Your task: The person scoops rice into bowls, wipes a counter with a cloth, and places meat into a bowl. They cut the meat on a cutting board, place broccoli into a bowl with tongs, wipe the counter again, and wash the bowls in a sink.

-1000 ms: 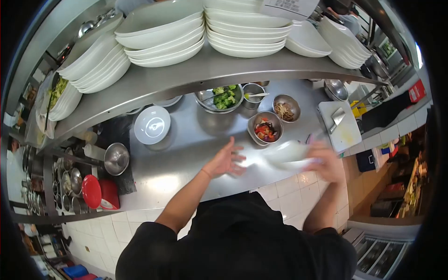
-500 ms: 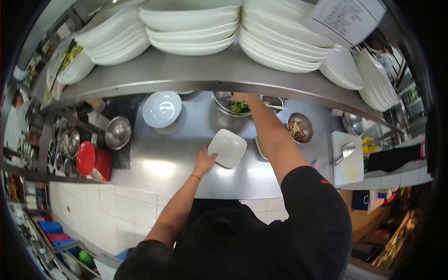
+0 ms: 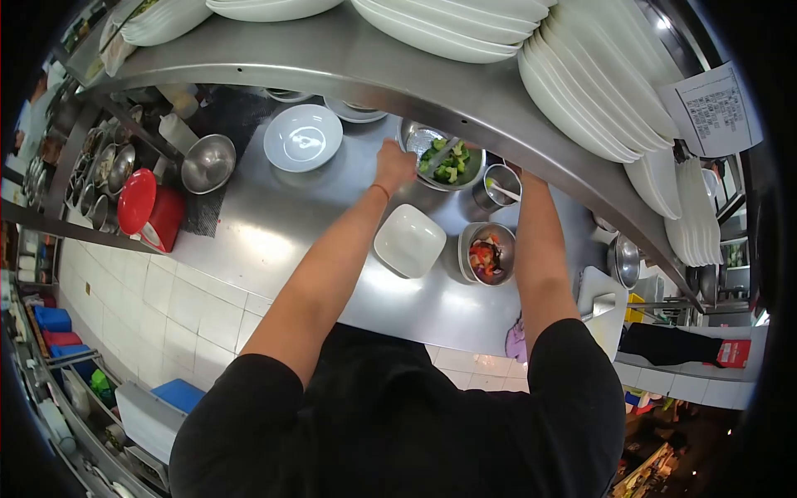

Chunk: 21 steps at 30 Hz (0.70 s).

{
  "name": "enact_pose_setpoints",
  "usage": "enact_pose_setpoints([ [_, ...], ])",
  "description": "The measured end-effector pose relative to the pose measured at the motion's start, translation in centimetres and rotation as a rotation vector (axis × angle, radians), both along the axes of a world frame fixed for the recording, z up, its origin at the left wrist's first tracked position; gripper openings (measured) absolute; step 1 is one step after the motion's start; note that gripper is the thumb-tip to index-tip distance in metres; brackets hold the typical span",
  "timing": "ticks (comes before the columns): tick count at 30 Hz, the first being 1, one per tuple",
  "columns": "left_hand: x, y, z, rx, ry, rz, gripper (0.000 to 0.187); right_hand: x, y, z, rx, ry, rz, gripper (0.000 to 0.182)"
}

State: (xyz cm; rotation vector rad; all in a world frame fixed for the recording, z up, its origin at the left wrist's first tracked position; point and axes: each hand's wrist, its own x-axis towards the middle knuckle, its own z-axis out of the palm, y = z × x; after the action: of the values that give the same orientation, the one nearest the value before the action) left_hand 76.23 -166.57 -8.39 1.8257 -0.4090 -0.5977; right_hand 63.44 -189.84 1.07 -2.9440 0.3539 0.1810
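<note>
My left hand [image 3: 396,164] grips the left rim of a metal bowl [image 3: 462,186] that holds green broccoli [image 3: 449,166]. A metal utensil lies across the broccoli. Largely hidden behind the shelf edge, my right hand [image 3: 515,170] is near a small metal pot [image 3: 483,199] with a white-handled spoon; its fingers cannot be made out. An empty white square dish [image 3: 409,241] sits on the counter below my left hand. Right of the dish, a metal bowl [image 3: 508,270] contains red and dark pieces.
A steel shelf [image 3: 332,66] with stacked white plates spans the top. On the counter [image 3: 249,241] are a round white bowl [image 3: 303,138] and an empty metal bowl [image 3: 208,163]. A red container [image 3: 170,220] stands left; a white cutting board [image 3: 604,307] lies right.
My left hand has let go of the square dish and moved up to the broccoli bowl. My right arm has shifted right, away from that bowl. The camera view has turned.
</note>
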Motion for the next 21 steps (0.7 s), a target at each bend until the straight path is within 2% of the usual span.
enact_pose_setpoints([
  [1,-0.2,0.3,1.3,-0.057,0.148,0.044,0.032,0.0,0.1,0.3,0.018,0.011,0.024,0.046],
  [2,-0.3,0.3,0.8,-0.06,0.148,0.048,0.032,0.3,0.1,0.3,0.033,0.024,0.056,0.046],
  [4,0.1,0.9,-0.2,-0.043,-0.007,0.067,0.032,2.1,0.8,-0.6,0.041,0.049,0.132,0.046],
  [9,0.7,2.5,-0.7,-0.095,0.004,0.065,0.032,6.5,2.4,-4.3,-0.003,0.124,0.254,0.046],
  [13,1.6,2.9,-0.5,-0.018,-0.004,-0.005,0.031,6.2,2.1,-3.4,0.04,0.176,0.275,0.046],
  [17,1.5,3.3,-0.1,-0.027,-0.028,-0.004,0.031,7.0,2.7,-5.1,0.045,0.289,0.343,0.045],
  [21,1.2,3.3,0.7,-0.002,-0.03,-0.005,0.029,8.1,0.7,-9.5,0.274,0.326,0.322,0.043],
])
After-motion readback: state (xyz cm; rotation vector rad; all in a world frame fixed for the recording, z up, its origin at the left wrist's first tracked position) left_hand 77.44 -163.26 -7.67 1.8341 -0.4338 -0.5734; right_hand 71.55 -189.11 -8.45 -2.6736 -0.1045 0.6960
